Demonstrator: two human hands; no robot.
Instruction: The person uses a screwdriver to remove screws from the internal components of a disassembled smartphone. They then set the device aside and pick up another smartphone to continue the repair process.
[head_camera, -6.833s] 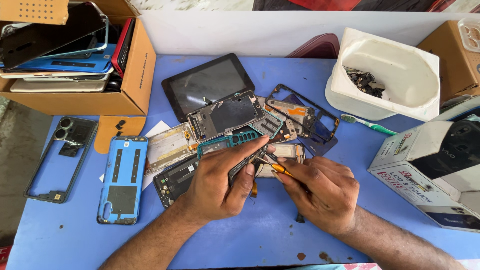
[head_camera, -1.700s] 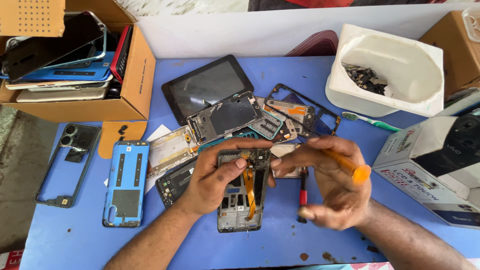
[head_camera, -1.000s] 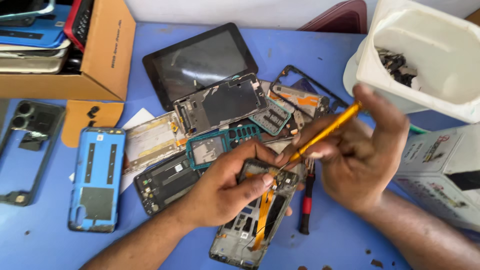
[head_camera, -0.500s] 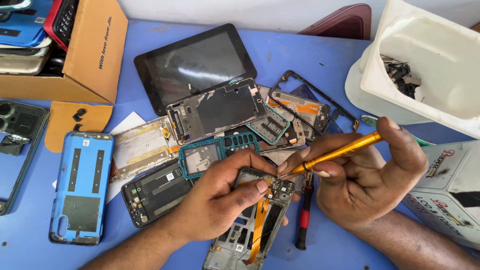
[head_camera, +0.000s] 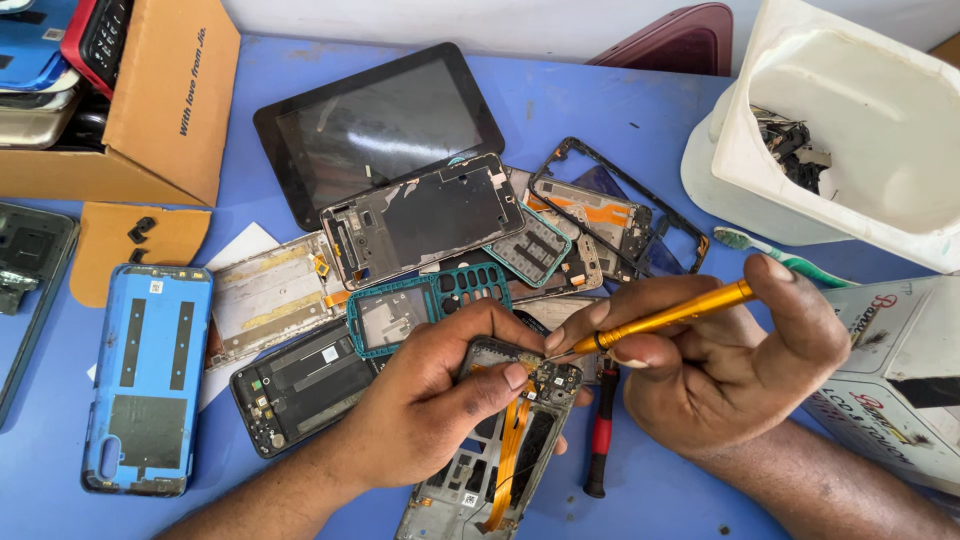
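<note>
Near the front of the blue table (head_camera: 620, 100), the left hand (head_camera: 430, 410) clamps its grip on an opened phone frame (head_camera: 495, 450), steadying it while the right hand (head_camera: 720, 360) pinches a gold screwdriver (head_camera: 665, 318), tip angled onto the frame's top edge.

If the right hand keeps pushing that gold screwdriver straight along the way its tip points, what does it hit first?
Probably the opened phone frame with the orange ribbon cable: the right hand aims the gold metal screwdriver down-left at its top edge, beside the left hand thumb. Contact is unclear.
</note>
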